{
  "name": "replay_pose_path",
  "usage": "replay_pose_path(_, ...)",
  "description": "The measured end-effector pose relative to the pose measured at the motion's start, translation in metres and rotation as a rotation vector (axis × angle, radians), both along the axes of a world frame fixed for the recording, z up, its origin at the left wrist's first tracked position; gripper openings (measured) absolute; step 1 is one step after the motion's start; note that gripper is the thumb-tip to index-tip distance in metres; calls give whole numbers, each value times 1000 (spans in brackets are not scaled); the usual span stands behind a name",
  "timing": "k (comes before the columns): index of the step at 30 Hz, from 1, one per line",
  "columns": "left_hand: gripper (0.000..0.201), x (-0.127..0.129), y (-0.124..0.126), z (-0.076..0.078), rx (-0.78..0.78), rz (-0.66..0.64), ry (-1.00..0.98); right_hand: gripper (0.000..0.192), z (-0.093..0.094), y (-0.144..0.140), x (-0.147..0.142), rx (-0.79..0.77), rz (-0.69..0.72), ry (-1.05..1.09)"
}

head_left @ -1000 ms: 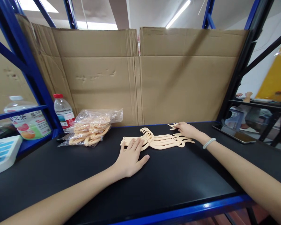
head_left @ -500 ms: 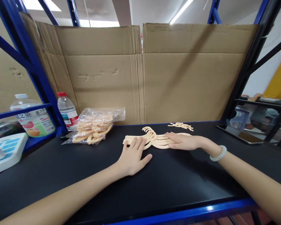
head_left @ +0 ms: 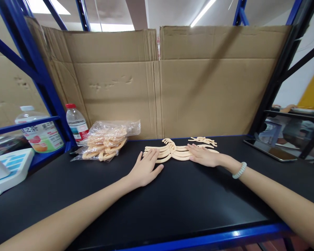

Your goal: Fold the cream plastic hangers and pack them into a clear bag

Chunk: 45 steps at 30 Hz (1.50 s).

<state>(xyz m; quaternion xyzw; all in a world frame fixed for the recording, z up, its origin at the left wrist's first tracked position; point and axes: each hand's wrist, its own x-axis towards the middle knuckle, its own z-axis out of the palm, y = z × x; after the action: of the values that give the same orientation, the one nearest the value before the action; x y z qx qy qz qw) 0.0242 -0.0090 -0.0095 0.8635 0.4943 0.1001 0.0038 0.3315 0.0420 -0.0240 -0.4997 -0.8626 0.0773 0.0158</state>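
Black desk [head_left: 157, 209] filling the foreground, blue rim [head_left: 232, 233] nearest. Just past its middle, left hand [head_left: 146, 169] is palm-down on one wing of the pale hangers [head_left: 172, 150], while right hand [head_left: 205, 157], bracelet [head_left: 240, 170] behind it, lies flat over the other wing: one palm per side, seemingly to keep the overlapping set level and in line. And the grip? Left is spread, thumb well out, fingers resting on the bars; right is flattened and relaxed, fingers laid along the tops, nothing pinched by either. Those hangers sit mid-desk, hooks bunched on the far side, presumably so the bars face the person. Just beyond the right hand, thin pale pieces [head_left: 203, 140]; off to the right, a phone [head_left: 270, 150]. Over left, a full clear bag [head_left: 107, 136], a red-capped bottle [head_left: 77, 122] beside it, and cardboard [head_left: 120, 83] closing off the back.
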Motion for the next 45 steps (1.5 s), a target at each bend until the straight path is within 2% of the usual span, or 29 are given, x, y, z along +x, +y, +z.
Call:
replay_pose_path(5, 39, -6, 4, -2, 194, 71, -81, 66, 0, -4, -4, 45, -46, 32)
replay_pose_path(9, 22, -10, 7, -1, 282, 74, -147, 63, -2, -3, -8, 114, -8, 90)
replay_pose_path(12, 16, -10, 5, 1, 315, -56, -179, 52, 0, 8, -2, 305, 5, 189)
replay_pose_path(14, 15, -9, 1, 2, 312, -212, -179, 43, 4, 18, 10, 431, -47, 225)
replay_pose_path(16, 17, -7, -3, 3, 283, -360, -169, 39, 7, 27, 28, 486, -126, 229)
replay_pose_path(19, 22, -6, -7, 5, 235, -481, -158, 39, 8, 39, 55, 484, -206, 215)
replay_pose_path(22, 23, -5, -7, 5, 203, -508, -152, 38, 2, 46, 68, 456, -188, 194)
replay_pose_path(27, 25, -5, -6, 3, 169, -497, -167, 39, -8, 53, 62, 393, -96, 159)
replay_pose_path(35, 26, -4, -5, 3, 193, -491, -113, 40, -7, 57, 55, 333, -85, 122)
replay_pose_path(40, 27, 4, -22, 7, 239, -514, -32, 45, -10, 58, 52, 298, -94, 113)
replay_pose_path(45, 24, 14, -42, 10, 168, -575, -33, 46, -12, 59, 52, 290, -121, 134)
